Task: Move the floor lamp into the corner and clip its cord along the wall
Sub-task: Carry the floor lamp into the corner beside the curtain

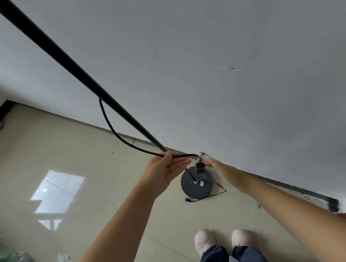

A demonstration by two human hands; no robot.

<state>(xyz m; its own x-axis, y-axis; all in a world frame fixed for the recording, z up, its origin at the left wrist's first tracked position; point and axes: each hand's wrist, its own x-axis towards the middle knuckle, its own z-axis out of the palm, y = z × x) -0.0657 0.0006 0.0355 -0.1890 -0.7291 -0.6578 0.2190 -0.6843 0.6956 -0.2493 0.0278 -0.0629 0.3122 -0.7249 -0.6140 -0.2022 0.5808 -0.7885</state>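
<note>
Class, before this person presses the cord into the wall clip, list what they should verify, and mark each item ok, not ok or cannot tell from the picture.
1. Cord in a firm grip: ok, the left hand pinches it near the clip.
2. Clip at the wall's foot: ok; whether fastened, cannot tell.
3. Right hand at the clip: ok, fingertips reach it.
4. Cord seated in the clip: cannot tell, the end is blurred.
5. Lamp base flat on the floor: ok.
6. Loose thin wire beside the base tidied: not ok.
</note>
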